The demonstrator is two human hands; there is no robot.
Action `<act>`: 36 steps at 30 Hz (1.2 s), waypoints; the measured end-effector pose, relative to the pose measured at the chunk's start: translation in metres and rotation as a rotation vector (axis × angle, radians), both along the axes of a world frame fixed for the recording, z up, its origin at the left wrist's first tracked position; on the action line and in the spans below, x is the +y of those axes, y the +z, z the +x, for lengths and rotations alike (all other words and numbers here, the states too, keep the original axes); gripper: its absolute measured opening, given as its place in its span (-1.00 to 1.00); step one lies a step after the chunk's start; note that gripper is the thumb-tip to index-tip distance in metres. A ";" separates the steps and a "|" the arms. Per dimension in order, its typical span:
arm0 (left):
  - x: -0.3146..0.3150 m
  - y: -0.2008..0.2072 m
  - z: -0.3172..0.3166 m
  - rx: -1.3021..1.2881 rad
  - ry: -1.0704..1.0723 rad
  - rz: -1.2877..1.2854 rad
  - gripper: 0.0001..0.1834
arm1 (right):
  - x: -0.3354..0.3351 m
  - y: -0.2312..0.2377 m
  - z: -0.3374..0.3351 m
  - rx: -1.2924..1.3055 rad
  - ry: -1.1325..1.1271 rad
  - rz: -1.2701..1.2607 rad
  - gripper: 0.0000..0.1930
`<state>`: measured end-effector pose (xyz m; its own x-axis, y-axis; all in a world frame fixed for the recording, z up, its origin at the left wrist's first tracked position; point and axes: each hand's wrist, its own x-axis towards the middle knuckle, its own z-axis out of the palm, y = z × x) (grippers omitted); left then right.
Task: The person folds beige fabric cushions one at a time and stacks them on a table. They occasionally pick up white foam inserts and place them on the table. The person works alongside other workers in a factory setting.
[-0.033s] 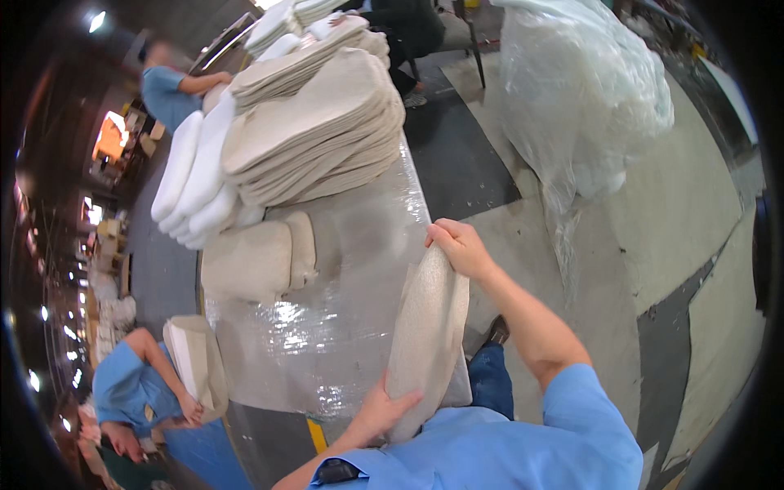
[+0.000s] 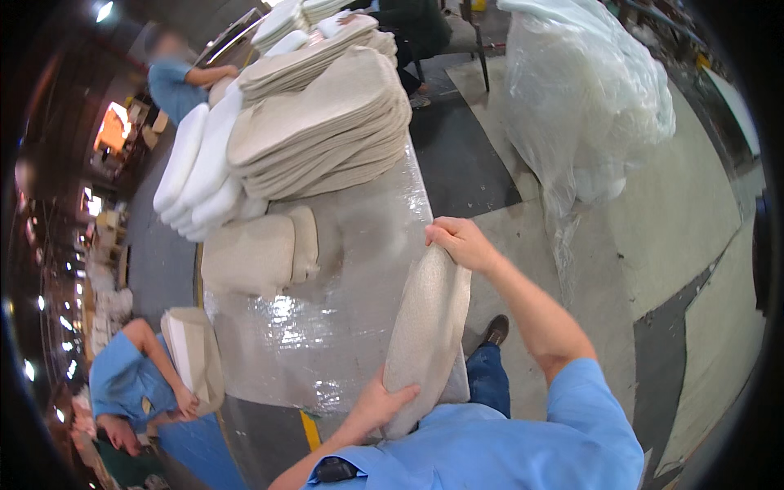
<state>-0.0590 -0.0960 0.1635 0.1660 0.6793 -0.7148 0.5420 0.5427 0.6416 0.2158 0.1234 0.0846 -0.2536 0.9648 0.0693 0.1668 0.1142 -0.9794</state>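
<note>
A long beige fabric cover [image 2: 425, 318] stands on edge along the near right side of the table, close to my body. My right hand [image 2: 459, 240] is closed on its far upper end, thumb and fingers pinching the edge. At the near lower end, my left hand [image 2: 388, 402] grips the cover with the thumb lying across its face and the other fingers hidden behind. What, if anything, is inside the cover I cannot tell. Two flat beige pieces [image 2: 249, 255] lie overlapping on the plastic-wrapped table [image 2: 359, 237], left of the cover.
A tall stack of beige covers [image 2: 318, 126] rises at the table's far end, beside white pads [image 2: 200, 163]. A large clear plastic bag [image 2: 584, 98] stands on the floor at right. One co-worker [image 2: 135, 376] handles a beige-and-white cushion at left; another [image 2: 175, 86] is farther back.
The view has shifted slightly, showing a little more of my shoe. Both hands keep their hold on the cover.
</note>
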 end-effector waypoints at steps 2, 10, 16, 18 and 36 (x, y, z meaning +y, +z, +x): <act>-0.002 -0.006 -0.011 0.039 -0.013 0.023 -0.10 | 0.007 0.055 0.008 -0.320 0.373 0.073 -0.55; -0.010 0.004 0.015 0.290 -0.090 0.190 -0.09 | -0.015 0.108 -0.052 -1.237 0.964 0.219 -0.25; 0.000 0.019 0.021 0.346 -0.125 0.227 -0.08 | -0.032 0.105 -0.051 -1.321 0.833 0.327 -0.27; 0.008 0.021 0.030 0.307 -0.120 0.312 -0.08 | -0.032 0.102 -0.041 -1.295 0.826 0.342 -0.26; 0.014 0.073 0.063 0.168 0.148 0.507 -0.29 | -0.002 -0.010 0.012 0.740 -0.206 -0.717 -0.30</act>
<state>0.0041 -0.0825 0.2367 -0.0458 0.9528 -0.3001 0.6008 0.2663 0.7538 0.2281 0.1212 0.0748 -0.2077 0.8607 -0.4649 -0.5504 -0.4957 -0.6718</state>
